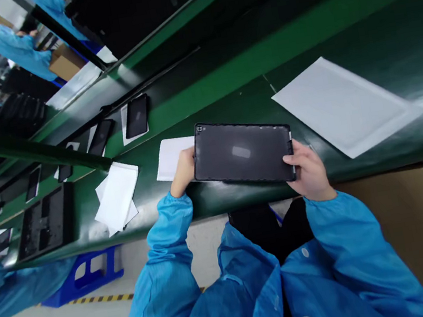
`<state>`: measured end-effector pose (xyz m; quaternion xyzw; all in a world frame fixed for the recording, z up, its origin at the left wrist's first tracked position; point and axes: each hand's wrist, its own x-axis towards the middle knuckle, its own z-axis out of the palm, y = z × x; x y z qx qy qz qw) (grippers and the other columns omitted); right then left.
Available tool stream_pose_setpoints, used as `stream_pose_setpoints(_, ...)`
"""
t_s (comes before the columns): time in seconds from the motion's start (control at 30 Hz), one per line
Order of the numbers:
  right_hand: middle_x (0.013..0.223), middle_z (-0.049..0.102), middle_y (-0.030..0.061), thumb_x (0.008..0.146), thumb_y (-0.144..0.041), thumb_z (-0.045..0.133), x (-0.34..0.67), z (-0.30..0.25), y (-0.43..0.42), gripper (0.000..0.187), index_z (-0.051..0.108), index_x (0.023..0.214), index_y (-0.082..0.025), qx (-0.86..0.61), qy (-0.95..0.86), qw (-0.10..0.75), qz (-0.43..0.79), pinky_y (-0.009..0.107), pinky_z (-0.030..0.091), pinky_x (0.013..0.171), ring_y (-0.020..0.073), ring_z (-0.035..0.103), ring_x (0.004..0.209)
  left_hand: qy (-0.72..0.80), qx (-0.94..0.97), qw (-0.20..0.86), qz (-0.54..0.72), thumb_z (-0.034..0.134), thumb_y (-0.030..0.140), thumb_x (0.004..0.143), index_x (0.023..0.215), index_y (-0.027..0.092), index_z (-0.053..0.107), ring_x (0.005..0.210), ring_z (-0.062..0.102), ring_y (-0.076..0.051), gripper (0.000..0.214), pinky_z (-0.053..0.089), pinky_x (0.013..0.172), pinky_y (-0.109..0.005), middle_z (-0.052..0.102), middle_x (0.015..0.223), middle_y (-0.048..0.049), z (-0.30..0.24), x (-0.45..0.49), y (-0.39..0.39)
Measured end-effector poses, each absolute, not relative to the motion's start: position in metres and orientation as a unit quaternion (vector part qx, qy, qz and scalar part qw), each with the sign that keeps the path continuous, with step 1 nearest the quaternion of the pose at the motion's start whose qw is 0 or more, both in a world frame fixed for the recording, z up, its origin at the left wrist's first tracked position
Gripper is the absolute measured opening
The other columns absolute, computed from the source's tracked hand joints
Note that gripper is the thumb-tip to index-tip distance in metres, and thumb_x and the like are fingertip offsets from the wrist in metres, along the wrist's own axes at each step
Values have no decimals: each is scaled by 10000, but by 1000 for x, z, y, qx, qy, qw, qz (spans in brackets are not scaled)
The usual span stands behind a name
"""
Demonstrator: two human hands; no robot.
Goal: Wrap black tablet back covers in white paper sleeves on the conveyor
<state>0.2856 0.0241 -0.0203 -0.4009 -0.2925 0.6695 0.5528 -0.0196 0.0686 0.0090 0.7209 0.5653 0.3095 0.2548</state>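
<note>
Between my two hands is a black tablet back cover (242, 152), its inner side facing up and a small pale oblong patch near its middle. My left hand (184, 171) grips the short left edge, close to a square camera opening in the corner. At the right edge, my right hand (307, 169) holds on with the thumb over the rim; its other fingers are partly hidden beneath. A white foam sleeve (167, 157) lies on the green bench just behind my left hand, partly covered by the tablet cover.
A large white sleeve (347, 105) lies on the green bench (227, 103) at right. Stacked white sleeves (119, 197) and a black tray (47, 222) are at left. Several black covers, one a tablet cover (137, 115), line the bench. A co-worker's sleeve (19, 290) is beside a blue stool (93, 271).
</note>
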Motion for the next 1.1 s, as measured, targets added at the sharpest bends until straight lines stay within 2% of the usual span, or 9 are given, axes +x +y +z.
stream_pose_setpoints(0.07,1096,820,75,658,-327,779,286,-20,24,400,761,1046,-231,-403,-292,557,665,481,639,985,344,761,1177,568,671,264,397,561,601,1036,806,211,626,628,539,-152,457,475,591,-280,609,709,-19,15,-26,72)
stream_pose_setpoints(0.13,1090,821,88,653,-311,766,286,-18,23,347,757,989,-224,-408,-291,556,663,504,626,1025,357,749,1212,548,638,280,463,461,698,1067,949,213,665,596,516,-133,539,425,535,-260,621,762,-25,19,-32,74)
stream_pose_setpoints(0.2,1058,825,95,637,-312,772,286,-16,23,324,762,947,-220,-417,-288,555,660,518,630,1017,370,755,1193,512,655,290,473,511,763,1025,1090,212,687,650,565,-134,583,444,557,-256,664,860,-44,21,-35,73)
stream_pose_setpoints(0.27,1012,828,91,601,-323,791,284,-13,22,318,775,903,-222,-433,-281,554,653,526,647,981,384,767,1149,481,701,276,448,643,735,970,1142,201,702,735,614,-142,564,492,633,-263,695,930,-57,21,-34,70)
stream_pose_setpoints(0.37,951,829,72,553,-317,802,282,-9,22,333,805,875,-233,-456,-279,557,635,534,670,919,394,781,1094,464,752,241,402,757,577,940,1093,187,732,755,621,-145,420,505,677,-275,705,907,-52,21,-28,64)
stream_pose_setpoints(0.5,912,824,60,548,-300,783,280,-8,23,318,822,859,-241,-475,-296,566,605,526,681,873,393,783,1074,464,777,215,367,757,399,941,990,191,743,728,625,-151,215,507,669,-289,693,828,-38,22,-21,60)
stream_pose_setpoints(0.63,904,821,64,554,-283,748,280,-9,24,343,835,883,-243,-486,-309,567,588,531,677,877,393,779,1087,461,788,200,356,726,285,936,987,203,741,721,634,-154,97,514,662,-296,698,816,-33,22,-18,59)
stream_pose_setpoints(0.83,865,805,82,549,-295,751,281,-7,24,308,810,843,-227,-491,-310,564,587,551,671,903,412,768,1115,470,788,188,349,713,211,912,956,205,721,694,622,-140,45,517,657,-282,687,786,-18,21,-15,56)
stream_pose_setpoints(1.1,863,801,83,554,-293,742,279,-5,25,303,803,843,-227,-487,-314,569,584,565,665,942,414,761,1145,473,792,191,335,724,249,896,972,209,707,689,614,-147,88,520,656,-291,665,776,-11,19,-19,56)
